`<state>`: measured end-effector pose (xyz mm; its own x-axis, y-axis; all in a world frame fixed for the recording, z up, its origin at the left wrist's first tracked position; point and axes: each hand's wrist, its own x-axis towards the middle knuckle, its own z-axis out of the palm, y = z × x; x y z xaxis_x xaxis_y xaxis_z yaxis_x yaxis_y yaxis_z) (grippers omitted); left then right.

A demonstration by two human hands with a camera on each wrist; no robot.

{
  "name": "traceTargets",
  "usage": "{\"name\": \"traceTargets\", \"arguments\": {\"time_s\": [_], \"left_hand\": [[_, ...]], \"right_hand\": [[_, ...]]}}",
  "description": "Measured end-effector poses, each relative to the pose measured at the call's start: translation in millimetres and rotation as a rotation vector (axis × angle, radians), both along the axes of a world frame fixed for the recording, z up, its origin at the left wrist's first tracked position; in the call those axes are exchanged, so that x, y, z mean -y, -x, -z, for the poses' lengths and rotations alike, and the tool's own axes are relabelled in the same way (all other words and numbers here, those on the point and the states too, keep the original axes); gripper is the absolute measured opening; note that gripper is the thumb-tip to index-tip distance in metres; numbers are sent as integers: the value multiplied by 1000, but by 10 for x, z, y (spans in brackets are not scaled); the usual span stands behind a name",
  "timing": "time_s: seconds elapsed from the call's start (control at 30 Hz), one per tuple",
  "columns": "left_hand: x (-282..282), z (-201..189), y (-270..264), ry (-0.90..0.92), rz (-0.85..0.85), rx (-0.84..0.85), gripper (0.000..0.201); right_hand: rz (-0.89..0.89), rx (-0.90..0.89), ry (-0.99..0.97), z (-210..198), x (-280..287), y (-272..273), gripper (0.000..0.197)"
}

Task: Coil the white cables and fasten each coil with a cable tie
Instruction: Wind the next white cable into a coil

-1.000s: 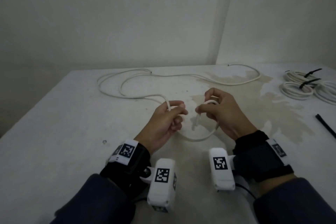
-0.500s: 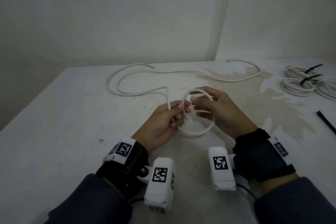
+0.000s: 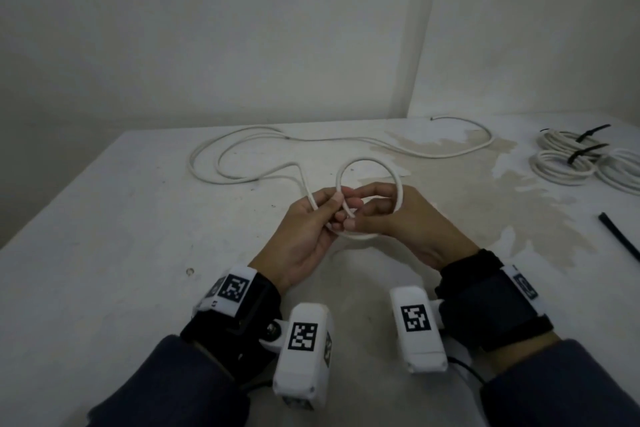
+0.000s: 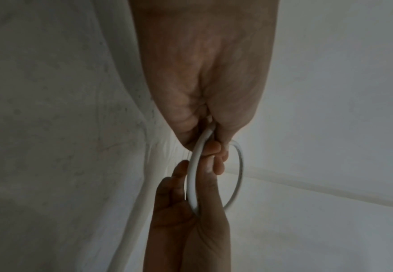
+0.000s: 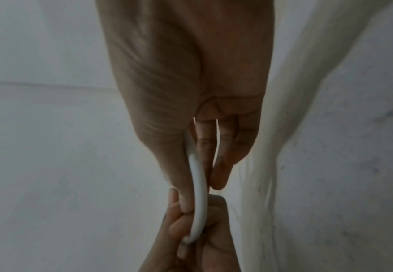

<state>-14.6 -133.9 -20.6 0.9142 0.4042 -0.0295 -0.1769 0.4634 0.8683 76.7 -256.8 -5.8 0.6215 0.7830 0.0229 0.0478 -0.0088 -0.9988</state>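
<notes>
A long white cable (image 3: pixel 374 140) trails loose across the far part of the table. Its near end is bent into a small loop (image 3: pixel 398 180) that stands between my two hands. My left hand (image 3: pixel 323 208) pinches the cable where the loop crosses, thumb over fingers. My right hand (image 3: pixel 372 208) grips the loop's right side, fingers curled through it. In the left wrist view the loop (image 4: pixel 193 176) runs from my left hand (image 4: pixel 211 147) into the right palm. The right wrist view shows the cable (image 5: pixel 200 195) pinched under my right thumb.
Several finished white coils (image 3: pixel 568 163) bound with black cable ties (image 3: pixel 585 152) lie at the far right. A loose black cable tie (image 3: pixel 623 243) lies by the right edge. The white table (image 3: pixel 121 236) carries a brownish stain (image 3: pixel 502 204) right of my hands.
The hands have come together and the loop has turned upright and closed into a full ring. The loose cable on the table has been drawn nearer and to the right.
</notes>
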Motion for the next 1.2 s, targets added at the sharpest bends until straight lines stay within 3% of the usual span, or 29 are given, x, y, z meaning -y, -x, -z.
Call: {"name": "traceTargets", "arguments": {"time_s": [0.1, 0.27, 0.37, 0.47, 0.57, 0.67, 0.77, 0.9, 1.03, 1.2], "left_hand": [[9, -5, 1, -12, -10, -19, 21], [-22, -3, -4, -84, -122, -57, 17], [-33, -20, 19, -150, -166, -70, 20], [-49, -34, 32, -102, -153, -71, 12], [-46, -21, 36, -18, -66, -72, 7], [-16, -22, 27, 24, -30, -43, 10], [6, -32, 38, 50, -9, -3, 22], [19, -22, 21, 102, 32, 18, 27], [-36, -21, -11, 239, -175, 34, 16], [-22, -26, -10, 149, -265, 15, 12]], "right_hand": [[11, -45, 15, 27, -13, -17, 30], [-136, -88, 63, 24, -28, 1, 34], [-62, -118, -15, 5, -34, -28, 39], [74, -160, -112, -6, -22, -71, 38], [159, -261, -230, -11, -10, -94, 26], [115, -424, -288, -5, -27, -72, 12], [45, -548, -270, 23, -80, -26, 26], [103, -587, -351, 20, -148, 9, 36], [279, -642, -469, 50, -161, -61, 39], [336, -548, -440, 62, -178, -85, 38]]}}
